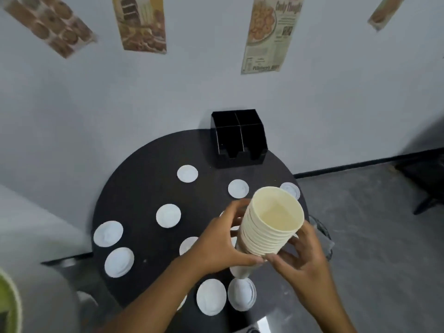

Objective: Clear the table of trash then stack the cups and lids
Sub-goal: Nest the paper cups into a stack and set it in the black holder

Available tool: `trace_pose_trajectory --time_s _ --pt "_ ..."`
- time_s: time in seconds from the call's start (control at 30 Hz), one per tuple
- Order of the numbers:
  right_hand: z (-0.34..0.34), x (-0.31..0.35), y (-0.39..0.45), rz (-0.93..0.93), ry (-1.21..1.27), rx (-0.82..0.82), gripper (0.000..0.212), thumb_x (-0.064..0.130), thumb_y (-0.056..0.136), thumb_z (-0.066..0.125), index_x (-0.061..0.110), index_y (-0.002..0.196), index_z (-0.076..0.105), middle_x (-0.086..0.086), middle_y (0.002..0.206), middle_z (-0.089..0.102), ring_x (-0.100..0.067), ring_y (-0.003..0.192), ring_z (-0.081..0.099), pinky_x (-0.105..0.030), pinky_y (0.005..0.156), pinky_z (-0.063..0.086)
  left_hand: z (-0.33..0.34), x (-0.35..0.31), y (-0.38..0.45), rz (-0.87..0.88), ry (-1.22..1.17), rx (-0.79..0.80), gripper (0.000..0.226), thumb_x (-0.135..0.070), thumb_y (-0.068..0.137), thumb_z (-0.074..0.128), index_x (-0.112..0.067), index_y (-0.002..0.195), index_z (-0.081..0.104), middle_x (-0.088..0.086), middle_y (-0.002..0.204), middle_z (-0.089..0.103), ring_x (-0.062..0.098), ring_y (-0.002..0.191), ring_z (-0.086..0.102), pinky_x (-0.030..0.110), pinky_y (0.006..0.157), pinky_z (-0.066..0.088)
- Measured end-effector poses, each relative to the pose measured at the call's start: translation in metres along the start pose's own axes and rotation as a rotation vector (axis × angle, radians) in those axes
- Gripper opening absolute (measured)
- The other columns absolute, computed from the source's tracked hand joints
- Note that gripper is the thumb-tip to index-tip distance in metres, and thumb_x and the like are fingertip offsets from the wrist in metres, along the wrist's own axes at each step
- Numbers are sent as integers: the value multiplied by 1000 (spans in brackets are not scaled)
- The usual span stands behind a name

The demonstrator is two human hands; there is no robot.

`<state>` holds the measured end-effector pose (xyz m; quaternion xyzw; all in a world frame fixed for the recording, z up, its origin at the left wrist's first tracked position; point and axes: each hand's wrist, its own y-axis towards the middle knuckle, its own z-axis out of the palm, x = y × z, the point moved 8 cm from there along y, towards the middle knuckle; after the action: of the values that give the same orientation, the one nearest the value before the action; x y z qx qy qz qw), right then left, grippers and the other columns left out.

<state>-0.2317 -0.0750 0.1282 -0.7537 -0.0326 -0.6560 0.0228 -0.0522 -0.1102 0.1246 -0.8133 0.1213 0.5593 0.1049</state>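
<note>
Both hands, left and right, grasp the tilted cup stack near the bench's right edge, loose lids lying leftward.

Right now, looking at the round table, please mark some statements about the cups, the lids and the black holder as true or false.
1. Both hands hold the stack of paper cups. True: the left hand and the right hand grip it from either side.
2. The white lids are gathered in one pile. False: most lie apart across the black round table.
3. The black compartment holder stands at the far edge of the table, near the wall. True.
4. The holder is filled with cups. False: its compartments look empty.
5. The top cup has a lid on it. False: it is open and its inside shows.
</note>
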Motion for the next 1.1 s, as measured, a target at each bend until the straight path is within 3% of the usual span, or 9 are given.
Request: trace_pose_trajectory --time_s 0.13,0.23,0.4,0.57,0.67,0.77,0.87,1.1 --pt "-43 -15 4 16 -1 88 80 0 70 85 45 131 56 5 133 65 -18 121 65 -26 93 57 41 -10 4 -81 12 -47 97 -33 66 97 -52 141 37 -32 135 57 -8 127 55 21 105 51" --pt "-64 -20 13 12 4 144 80 7 67 87 47 129 56 3 133 65 -20 121 65 -31 96 57 53 -18 6 -106 9 -112 95 -33 67 97 -53 139 38 -35 134 57 -10 126 55 14 101 50" --pt "-68 -20 41 -24 -53 191 90 -11 68 86 52 124 58 6 130 67 -17 121 65 -29 93 58 47 -23 23 -118 44 -162 93 -38 66 97 -55 137 39 -41 133 54 -15 126 51 9 97 46" --pt "-66 4 88 -74 -135 227 82 15 71 92 51 132 50 8 134 65 -17 123 64 -37 99 57 22 -26 62 -86 48 -208 101 -47 61 96 -54 142 36 -33 134 59 -5 127 56 26 102 54" --pt "-69 27 135 -116 -135 209 84 33 68 91 40 140 48 7 140 61 -18 127 61 -45 102 55 -1 -33 104 -34 43 -250 106 -45 60 98 -55 142 32 -32 133 59 -2 125 58 26 99 57" --pt "-71 44 182 -168 -187 253 80 24 76 90 35 142 46 16 139 59 -12 125 62 -36 101 56 -20 -45 144 1 37 -300 112 -40 60 99 -49 147 30 -24 136 59 1 125 59 34 101 58" --pt "-76 56 228 -223 -230 273 78 14 78 89 41 137 45 28 135 57 -2 124 60 -26 99 55 -38 -52 183 18 41 -340 112 -39 60 99 -48 148 30 -22 139 57 3 128 57 41 100 58" --pt "-83 60 343 -305 -258 375 80 26 80 88 47 140 40 31 139 50 -1 125 56 -26 99 54 -71 -53 266 23 12 -486 106 -29 62 99 -47 144 34 -20 143 52 11 129 57 42 92 62"
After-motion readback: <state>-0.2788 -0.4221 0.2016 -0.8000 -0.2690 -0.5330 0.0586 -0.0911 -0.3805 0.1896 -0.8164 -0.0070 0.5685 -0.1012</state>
